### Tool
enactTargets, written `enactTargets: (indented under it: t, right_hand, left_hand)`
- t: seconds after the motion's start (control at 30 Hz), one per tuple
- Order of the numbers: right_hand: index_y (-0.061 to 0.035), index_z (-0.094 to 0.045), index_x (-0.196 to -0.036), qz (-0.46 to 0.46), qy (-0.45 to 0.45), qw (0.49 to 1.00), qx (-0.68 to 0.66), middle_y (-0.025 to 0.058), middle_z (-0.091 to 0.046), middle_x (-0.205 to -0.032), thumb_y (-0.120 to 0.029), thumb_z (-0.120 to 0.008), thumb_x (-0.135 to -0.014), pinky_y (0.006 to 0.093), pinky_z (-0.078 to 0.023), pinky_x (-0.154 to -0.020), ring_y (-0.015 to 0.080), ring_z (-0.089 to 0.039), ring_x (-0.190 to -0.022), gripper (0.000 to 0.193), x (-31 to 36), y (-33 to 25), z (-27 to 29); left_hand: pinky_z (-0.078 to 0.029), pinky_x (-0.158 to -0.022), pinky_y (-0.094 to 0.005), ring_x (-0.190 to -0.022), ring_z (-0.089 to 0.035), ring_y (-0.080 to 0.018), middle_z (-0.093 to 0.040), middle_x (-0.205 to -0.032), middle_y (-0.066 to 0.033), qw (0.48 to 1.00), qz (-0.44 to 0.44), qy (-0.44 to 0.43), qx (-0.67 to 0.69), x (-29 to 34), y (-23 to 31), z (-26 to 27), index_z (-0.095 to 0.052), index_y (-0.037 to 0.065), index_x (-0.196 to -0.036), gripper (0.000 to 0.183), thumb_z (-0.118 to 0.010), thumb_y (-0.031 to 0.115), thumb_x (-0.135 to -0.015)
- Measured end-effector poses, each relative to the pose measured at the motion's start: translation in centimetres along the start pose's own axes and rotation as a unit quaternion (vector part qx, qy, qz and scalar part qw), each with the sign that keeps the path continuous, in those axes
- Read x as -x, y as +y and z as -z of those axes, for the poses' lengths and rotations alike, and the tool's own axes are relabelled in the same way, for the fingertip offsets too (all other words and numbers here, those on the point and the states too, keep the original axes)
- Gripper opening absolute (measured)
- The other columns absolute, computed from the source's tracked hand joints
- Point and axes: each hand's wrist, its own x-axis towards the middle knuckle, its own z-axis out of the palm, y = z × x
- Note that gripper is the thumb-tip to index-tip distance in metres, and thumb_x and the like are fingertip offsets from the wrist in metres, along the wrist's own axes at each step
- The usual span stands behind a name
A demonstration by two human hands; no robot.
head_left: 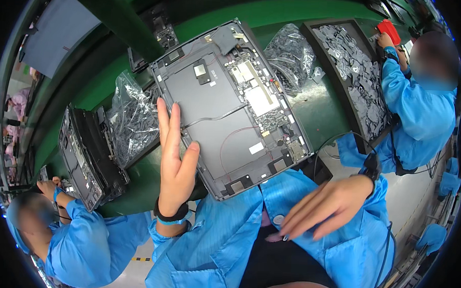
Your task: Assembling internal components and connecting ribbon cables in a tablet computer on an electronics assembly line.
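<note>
An opened laptop chassis lies tilted on the bench in front of me, its circuit board showing along the right side. A black cable crosses its middle, and thin red wires run below that. On its bare upper part rests a small black piece with a pale label. A dark grey sheet sits at the top corner. My left hand lies against the chassis's left edge, fingers stretched out and thumb apart. Close to my jacket, my right hand hangs with its fingers extended, holding nothing.
A black tray full of grey pieces stands on the right, beside a clear bag of dark parts. Another such bag and stacked laptop chassis are on the left. A green post rises behind. Co-workers sit on both sides.
</note>
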Motion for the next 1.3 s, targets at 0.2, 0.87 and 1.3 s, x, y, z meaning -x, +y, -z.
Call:
enactTargets:
  t: [0.2,0.87,1.3]
  right_hand:
    - [-0.0010,-0.070,-0.098,0.104,0.361,0.645,0.666,0.0112,-0.071,-0.096,-0.006,-0.069,-0.078,0.0382,-0.053,-0.071,0.0287,-0.068,-0.085,0.020,-4.8,-3.9,9.6]
    - [0.0074,-0.069,-0.096,0.017,0.221,0.560,0.798,0.0197,-0.066,-0.108,-0.015,-0.059,-0.071,0.0310,-0.045,-0.075,0.0246,-0.058,-0.094,0.035,-6.1,-0.4,6.3]
    - [0.0127,-0.013,-0.149,0.010,0.388,0.872,0.298,0.0341,-0.015,-0.155,-0.053,-0.054,-0.093,0.0593,-0.009,-0.113,0.0482,-0.006,-0.146,0.095,-3.7,3.9,7.0]
  left_hand:
    - [-0.022,-0.117,-0.0405,-0.144,-0.031,-0.0279,-0.041,-0.150,-0.0175,0.976,-0.094,0.111,-0.159,-5.4,1.1,2.3,-0.045,-0.002,-0.142,0.049,-0.052,0.014,-0.096]
    - [-0.046,-0.088,-0.0441,-0.098,-0.057,-0.0409,-0.064,-0.102,-0.0211,0.924,-0.009,-0.037,-0.379,-4.0,-9.0,4.1,-0.063,-0.005,-0.101,0.022,-0.064,0.001,-0.080]
    - [-0.029,-0.113,-0.0370,-0.135,-0.040,-0.0244,-0.039,-0.149,-0.0135,0.928,0.227,0.200,0.217,-2.4,2.5,-2.2,-0.030,-0.001,-0.149,0.054,-0.034,0.030,-0.105]
